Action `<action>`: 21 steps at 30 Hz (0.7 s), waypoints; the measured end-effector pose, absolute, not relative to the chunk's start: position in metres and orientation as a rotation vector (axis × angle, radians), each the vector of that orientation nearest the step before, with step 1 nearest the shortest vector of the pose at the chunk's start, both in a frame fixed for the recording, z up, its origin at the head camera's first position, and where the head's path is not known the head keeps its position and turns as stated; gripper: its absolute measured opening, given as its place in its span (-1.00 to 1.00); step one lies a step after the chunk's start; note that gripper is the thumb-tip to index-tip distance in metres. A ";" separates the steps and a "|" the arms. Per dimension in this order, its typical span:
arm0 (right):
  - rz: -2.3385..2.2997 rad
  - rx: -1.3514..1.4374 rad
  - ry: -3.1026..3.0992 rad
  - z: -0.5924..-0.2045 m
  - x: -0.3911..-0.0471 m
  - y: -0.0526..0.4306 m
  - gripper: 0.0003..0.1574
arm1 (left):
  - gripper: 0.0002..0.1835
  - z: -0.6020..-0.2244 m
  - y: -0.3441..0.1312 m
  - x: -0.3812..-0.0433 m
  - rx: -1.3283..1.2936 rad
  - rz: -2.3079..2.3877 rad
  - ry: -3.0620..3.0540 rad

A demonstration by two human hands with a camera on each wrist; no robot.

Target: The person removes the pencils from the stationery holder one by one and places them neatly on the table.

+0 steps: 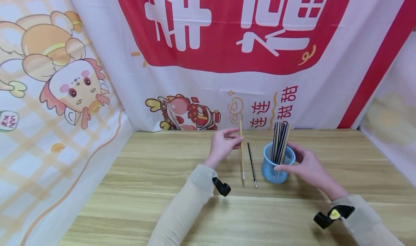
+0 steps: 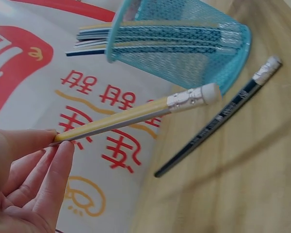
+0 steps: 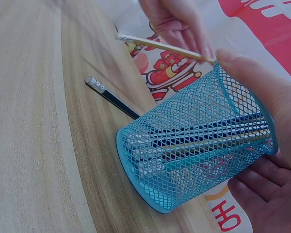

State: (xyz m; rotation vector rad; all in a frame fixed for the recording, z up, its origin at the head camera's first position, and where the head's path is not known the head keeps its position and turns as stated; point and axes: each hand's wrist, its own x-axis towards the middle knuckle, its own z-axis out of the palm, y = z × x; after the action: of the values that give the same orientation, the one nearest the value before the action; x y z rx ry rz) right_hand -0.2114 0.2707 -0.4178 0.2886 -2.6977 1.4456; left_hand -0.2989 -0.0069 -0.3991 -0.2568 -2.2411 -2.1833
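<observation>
Right of head-view centre, our left grip (image 1: 225, 144) pinched a yellow pencil (image 1: 242, 160); our right grip (image 1: 308, 167) clasped a pencil cup (image 1: 269, 169).

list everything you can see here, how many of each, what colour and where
Table: 1, light brown wood-grain, across the lower view
Mesh cup: 1, light blue, standing on the table
Pencils in the cup: several, too overlapped to count, dark and yellowish
Black pencil: 1, white eraser, lying on the table left of the cup
Yellow pencil: 1, white eraser, pinched in the left grip
Back cloth: 1, white and red print, behind the table
Left cloth: 1, white and orange print, left side
Right cloth: 1, pale, right side
Wrist devices: 2, black, one per wrist
Sleeves: 2, beige, one per arm
Left grip: 1, bare, holding the yellow pencil
Right grip: 1, bare, around the cup
</observation>
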 end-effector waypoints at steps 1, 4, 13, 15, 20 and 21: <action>1.444 0.289 -2.696 -0.418 -0.212 0.271 0.22 | -0.59 -0.402 -0.006 -0.299 -0.244 -2.190 -2.247; 1.448 0.287 -2.693 -0.419 -0.212 0.271 0.22 | -0.59 -0.410 -0.005 -0.300 -0.201 -2.199 -2.266; 1.460 0.270 -2.700 -0.418 -0.213 0.272 0.25 | -0.59 -0.434 -0.002 -0.308 -0.124 -2.170 -2.323; 1.459 0.266 -2.700 -0.418 -0.213 0.272 0.26 | -0.58 -0.439 -0.002 -0.309 -0.101 -2.165 -2.345; 1.461 0.269 -2.695 -0.418 -0.213 0.271 0.25 | -0.55 -0.449 -0.001 -0.311 -0.059 -2.135 -2.405; 1.462 0.270 -2.694 -0.418 -0.213 0.271 0.24 | -0.54 -0.450 0.000 -0.312 -0.048 -2.132 -2.417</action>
State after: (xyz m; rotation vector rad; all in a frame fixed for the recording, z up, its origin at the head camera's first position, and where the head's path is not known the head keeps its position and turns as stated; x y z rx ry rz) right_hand -0.2130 0.2712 -0.4178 0.2702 -2.6939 1.4615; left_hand -0.3118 -0.0003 -0.4501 -0.0480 -2.4166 -2.1321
